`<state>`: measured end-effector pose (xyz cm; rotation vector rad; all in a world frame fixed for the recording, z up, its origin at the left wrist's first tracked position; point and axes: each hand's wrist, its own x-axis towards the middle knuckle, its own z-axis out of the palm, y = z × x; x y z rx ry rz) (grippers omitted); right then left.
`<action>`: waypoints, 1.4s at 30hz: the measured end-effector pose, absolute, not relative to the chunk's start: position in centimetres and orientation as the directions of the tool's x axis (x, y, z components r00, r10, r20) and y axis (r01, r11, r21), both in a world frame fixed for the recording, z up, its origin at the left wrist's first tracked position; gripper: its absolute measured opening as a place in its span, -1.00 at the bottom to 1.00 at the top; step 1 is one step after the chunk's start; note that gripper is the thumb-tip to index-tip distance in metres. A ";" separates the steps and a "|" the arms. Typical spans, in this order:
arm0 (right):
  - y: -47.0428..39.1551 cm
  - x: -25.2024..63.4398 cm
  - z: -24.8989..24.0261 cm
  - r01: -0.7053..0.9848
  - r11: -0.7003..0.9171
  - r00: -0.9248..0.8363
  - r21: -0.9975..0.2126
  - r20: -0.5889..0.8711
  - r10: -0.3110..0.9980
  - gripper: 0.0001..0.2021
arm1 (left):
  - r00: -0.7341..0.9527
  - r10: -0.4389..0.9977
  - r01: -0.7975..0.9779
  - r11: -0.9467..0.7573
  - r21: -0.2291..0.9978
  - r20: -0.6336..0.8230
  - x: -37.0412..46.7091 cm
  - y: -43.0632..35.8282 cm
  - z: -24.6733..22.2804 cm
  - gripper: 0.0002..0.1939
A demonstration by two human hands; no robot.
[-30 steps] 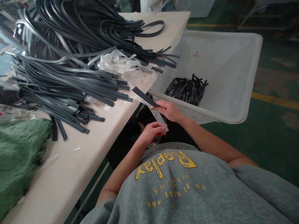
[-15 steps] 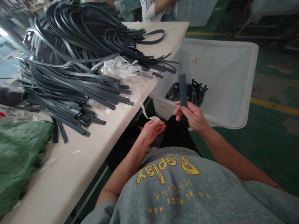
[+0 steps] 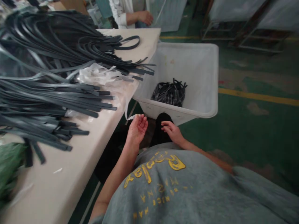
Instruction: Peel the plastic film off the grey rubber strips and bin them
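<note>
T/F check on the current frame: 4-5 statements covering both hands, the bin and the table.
1. The right hand holds a dark strip. False: it is open and holds nothing.
2. The left hand touches the end of a clear film strip that hangs off the table. True.
3. The white bin holds a small heap of dark strips. True.
4. The strip pile on the table is bright red. False: the strips are dark grey to black.
5. The bin stands on the table. False: it stands on the green floor beside the table.
</note>
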<state>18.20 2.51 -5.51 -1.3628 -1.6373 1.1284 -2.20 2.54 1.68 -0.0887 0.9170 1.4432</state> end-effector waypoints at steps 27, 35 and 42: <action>-2.0 28.4 -12.4 0.629 -0.012 -0.055 -0.777 -0.060 0.997 -0.70 | -0.713 0.563 0.487 -0.030 0.873 0.418 -14.7 -1.9 8.5 -0.78; 2.0 25.1 -9.9 0.679 0.257 -0.241 -0.688 0.122 0.963 -0.72 | -0.671 0.617 0.588 0.105 0.802 0.411 -17.3 -2.5 4.7 -0.74; 14.7 16.6 -14.7 0.798 0.121 -0.373 -0.590 -0.325 0.869 -0.82 | -0.742 0.625 0.499 0.272 0.823 0.242 -17.6 -3.4 1.2 -0.73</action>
